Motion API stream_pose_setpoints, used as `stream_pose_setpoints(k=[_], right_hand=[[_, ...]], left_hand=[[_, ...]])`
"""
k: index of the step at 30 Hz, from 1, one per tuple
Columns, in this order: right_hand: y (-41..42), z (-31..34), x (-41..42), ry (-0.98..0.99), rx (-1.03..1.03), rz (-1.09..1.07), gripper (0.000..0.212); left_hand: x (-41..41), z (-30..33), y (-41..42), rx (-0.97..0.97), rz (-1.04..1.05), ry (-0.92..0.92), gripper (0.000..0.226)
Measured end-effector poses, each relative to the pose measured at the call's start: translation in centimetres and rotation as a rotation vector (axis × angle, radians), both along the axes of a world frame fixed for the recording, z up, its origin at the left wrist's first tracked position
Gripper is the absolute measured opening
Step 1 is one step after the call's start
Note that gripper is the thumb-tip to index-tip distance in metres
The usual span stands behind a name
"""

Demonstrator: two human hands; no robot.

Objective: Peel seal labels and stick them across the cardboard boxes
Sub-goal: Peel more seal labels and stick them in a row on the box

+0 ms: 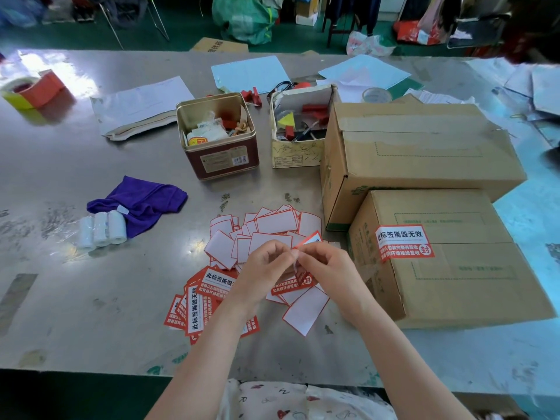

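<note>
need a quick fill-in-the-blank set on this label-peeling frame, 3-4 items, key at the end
1. Both hands, left hand and right hand, pinch one seal label above the ____ table.
2. The near cardboard box already carries ____ stuck label.
3. The cloth beside the three white rolls is ____ in colour.
4. The far cardboard box carries ____ red labels.

Missing words: metal; one; purple; no
</note>
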State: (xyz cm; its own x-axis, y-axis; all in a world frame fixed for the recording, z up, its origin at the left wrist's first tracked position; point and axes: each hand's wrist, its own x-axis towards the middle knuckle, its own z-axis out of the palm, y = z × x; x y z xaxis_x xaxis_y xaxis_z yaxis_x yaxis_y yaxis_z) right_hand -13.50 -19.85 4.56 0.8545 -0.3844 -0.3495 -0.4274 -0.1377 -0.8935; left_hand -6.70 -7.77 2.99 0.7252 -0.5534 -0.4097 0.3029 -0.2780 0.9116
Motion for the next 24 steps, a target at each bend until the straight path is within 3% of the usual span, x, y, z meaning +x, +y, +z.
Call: stream_pose_setpoints(k=[9, 15, 24], right_hand=[[-0.1, -0.5, -0.4, 0.054, 0.108, -0.073, 0.022], [0.0, -0.2, -0.6, 0.062, 0.086, -0.076, 0.015], [-0.4, 1.6, -1.0, -0.191, 0.225, -0.052, 0.019]], left_hand=[[0.1, -1.2, -0.2, 0.093, 0.175, 0.081, 0.011], [-0.1, -2.1, -0.6, 0.253, 0.104, -0.087, 0.007], [-0.3, -3.2, -0.5, 0.397, -0.019, -0.191, 0.020]])
